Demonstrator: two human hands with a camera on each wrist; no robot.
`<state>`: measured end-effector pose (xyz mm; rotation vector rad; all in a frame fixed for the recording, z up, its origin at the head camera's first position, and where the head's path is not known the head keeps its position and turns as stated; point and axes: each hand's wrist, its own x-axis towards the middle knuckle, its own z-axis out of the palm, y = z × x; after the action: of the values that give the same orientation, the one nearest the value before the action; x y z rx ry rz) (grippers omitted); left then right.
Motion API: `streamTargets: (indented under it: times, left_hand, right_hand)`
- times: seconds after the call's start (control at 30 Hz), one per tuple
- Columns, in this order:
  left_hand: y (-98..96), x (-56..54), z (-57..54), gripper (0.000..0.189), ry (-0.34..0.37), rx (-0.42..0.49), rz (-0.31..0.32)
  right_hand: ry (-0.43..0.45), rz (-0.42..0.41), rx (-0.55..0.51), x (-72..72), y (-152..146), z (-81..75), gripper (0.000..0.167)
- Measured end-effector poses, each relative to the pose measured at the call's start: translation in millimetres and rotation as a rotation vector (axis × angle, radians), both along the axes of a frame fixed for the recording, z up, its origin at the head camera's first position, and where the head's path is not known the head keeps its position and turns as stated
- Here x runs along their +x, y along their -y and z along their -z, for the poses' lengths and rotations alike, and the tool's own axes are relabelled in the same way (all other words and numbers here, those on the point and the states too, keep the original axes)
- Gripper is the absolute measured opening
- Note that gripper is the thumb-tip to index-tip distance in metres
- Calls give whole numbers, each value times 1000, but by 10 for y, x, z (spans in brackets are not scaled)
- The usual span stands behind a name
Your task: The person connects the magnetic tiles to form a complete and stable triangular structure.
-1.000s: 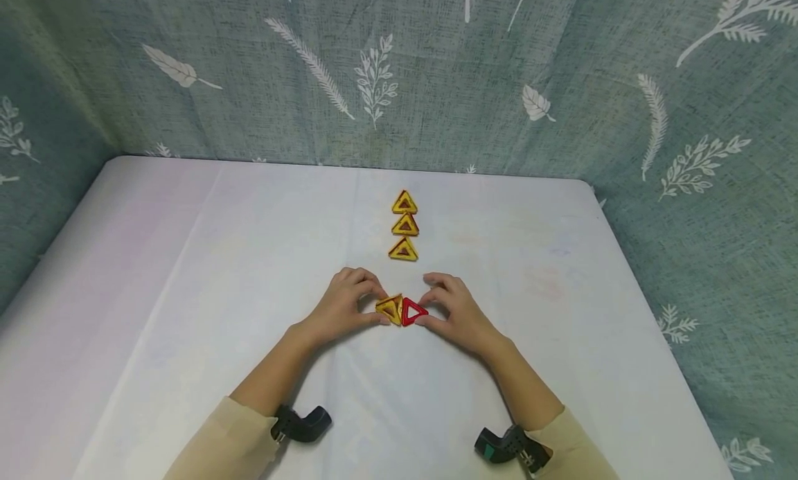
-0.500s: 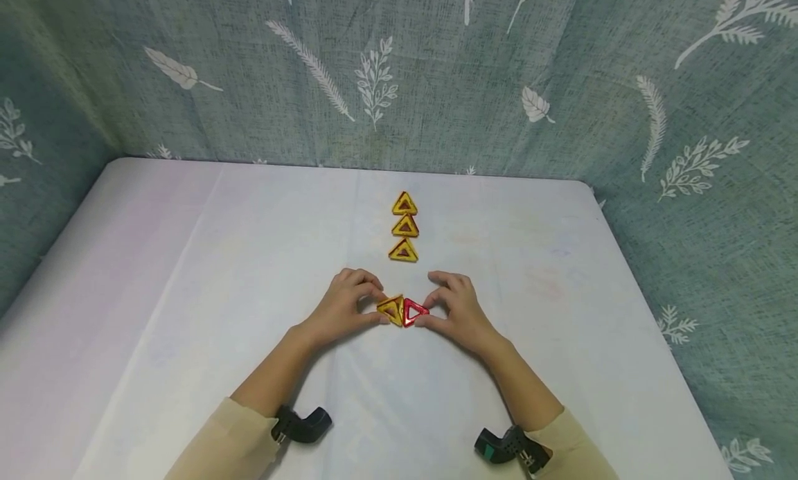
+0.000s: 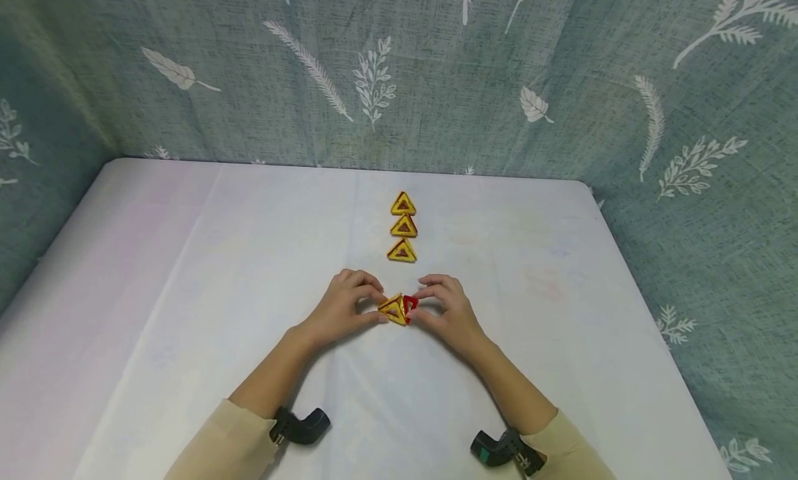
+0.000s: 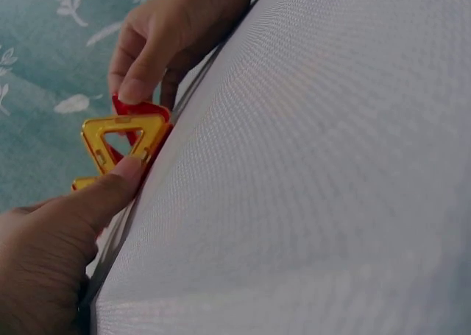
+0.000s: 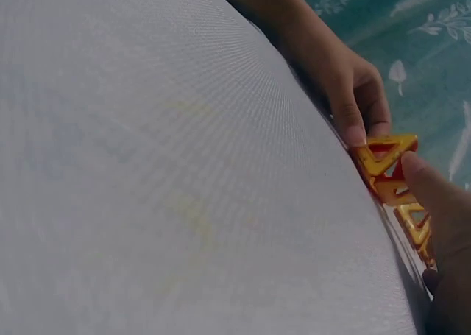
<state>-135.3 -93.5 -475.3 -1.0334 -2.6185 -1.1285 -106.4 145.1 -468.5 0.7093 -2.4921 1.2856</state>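
Note:
Near the middle of the table, in the head view, my left hand (image 3: pixel 349 301) pinches a yellow triangular magnetic tile (image 3: pixel 399 317) between thumb and fingers. In the left wrist view this yellow tile (image 4: pixel 153 132) leans up, with red showing behind and beneath it. My right hand (image 3: pixel 451 314) pinches a red triangular magnetic tile (image 3: pixel 409 302), which stands tilted against the yellow one's right side. The right thumb (image 5: pixel 423 177) presses on the red tile in the right wrist view. Fingers hide part of both tiles.
Beyond the hands, a column of three yellow triangles (image 3: pixel 402 258) with reddish centres lies on the white-covered table (image 3: pixel 249 258), points facing away. A green leaf-patterned curtain (image 3: pixel 436 106) hangs along the table's back and sides.
The red tile lay flat with its point to the right; now it is tipped up against the yellow tile. My right hand has shifted left with it, while the left hand has hardly moved.

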Motion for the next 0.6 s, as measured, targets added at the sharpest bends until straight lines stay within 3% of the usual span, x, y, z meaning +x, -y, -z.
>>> streamTargets:
  times: [0.17,0.6]
  left_hand:
    - [26,4,-23,23,-20,-8,24]
    - [3,4,-18,24,-69,15,49]
  right_hand:
    - [-61,-33,-2,-21,46,18,32]
    - [-70,-150,129,-101,-40,21,49]
